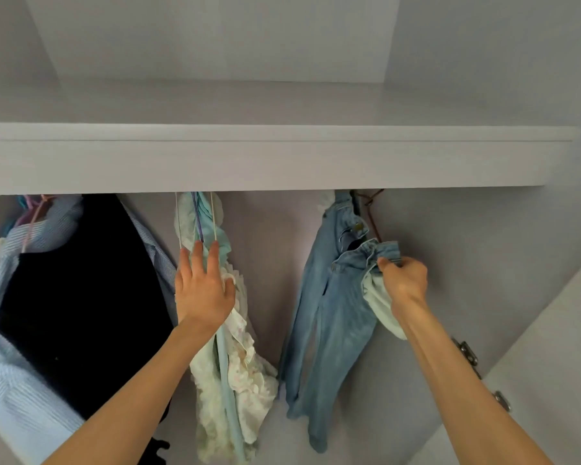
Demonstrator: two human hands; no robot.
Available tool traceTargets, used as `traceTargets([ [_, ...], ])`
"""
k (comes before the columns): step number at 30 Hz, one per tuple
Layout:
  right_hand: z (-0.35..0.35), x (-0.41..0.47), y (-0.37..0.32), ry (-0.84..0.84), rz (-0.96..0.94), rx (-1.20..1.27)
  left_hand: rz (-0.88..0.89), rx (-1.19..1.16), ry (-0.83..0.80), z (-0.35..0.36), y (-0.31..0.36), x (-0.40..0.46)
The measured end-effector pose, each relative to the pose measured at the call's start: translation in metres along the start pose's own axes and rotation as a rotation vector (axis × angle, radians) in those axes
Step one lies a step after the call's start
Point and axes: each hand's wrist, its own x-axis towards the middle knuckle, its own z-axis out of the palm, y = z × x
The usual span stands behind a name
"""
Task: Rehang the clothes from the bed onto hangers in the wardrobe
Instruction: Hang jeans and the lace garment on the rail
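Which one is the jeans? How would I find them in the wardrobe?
Look under the long white shelf. The jeans hang furthest right, where the right hand grips their waistband. They are the only faded blue denim, unlike the frilly pale garment beside them.

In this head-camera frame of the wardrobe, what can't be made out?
- Rail and hanger hooks: hidden behind the shelf.
- Whether the jeans sit fully on their hanger: the waistband covers it.
- Right hand fingertips: buried in the denim.
- Dark garment: too dark to identify.
- The bed: out of view.
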Motion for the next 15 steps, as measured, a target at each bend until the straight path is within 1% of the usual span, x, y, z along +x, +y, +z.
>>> traceTargets([
  [3,0.003,0.02,-0.02,0.091,-0.035,0.063,0.026,-0.026,-0.018,0.003,-0.004,0.003],
  [7,0.009,0.052,-0.043,0.126,-0.043,0.11,0.032,-0.046,-0.017,0.005,-0.005,0.005],
  [11,0.012,0.067,-0.041,0.154,-0.057,0.04,0.04,-0.058,-0.005,0.005,-0.004,0.005],
  [15,0.007,0.07,-0.031,0.151,-0.1,-0.09,0.047,-0.068,-0.008,0.007,-0.002,0.005],
])
